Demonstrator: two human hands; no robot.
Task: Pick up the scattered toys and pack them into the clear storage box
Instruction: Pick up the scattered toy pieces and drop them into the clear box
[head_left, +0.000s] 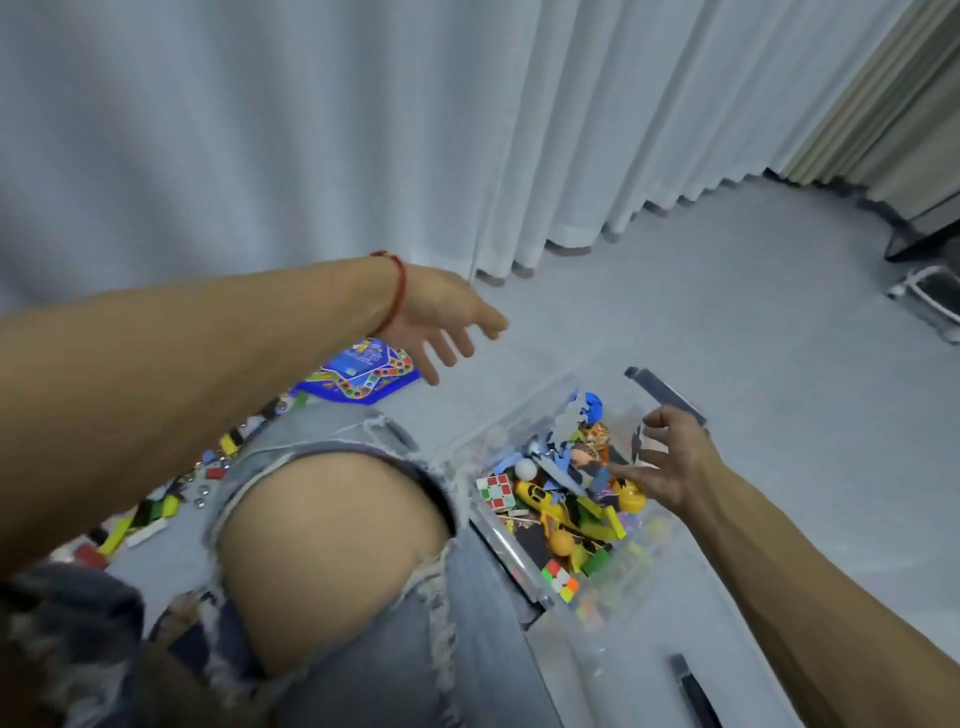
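Observation:
The clear storage box (524, 558) stands on the floor to the right of my knee, packed with toys: a white cube puzzle (495, 491), a yellow toy plane (540, 501), an orange ball (562, 543) and a blue figure (592, 408). My right hand (670, 457) hovers over the box's far side with fingers spread and holds nothing. My left hand (441, 322), a red string at its wrist, hangs in the air above the floor with relaxed fingers, empty. Scattered blocks (156, 512) and a blue game board (358, 374) lie on the floor at left.
My bent knee in torn jeans (332, 561) fills the middle and hides part of the scattered pieces. White curtains (363, 130) hang behind. A dark stand and a white frame (924, 296) sit at the far right on the grey floor.

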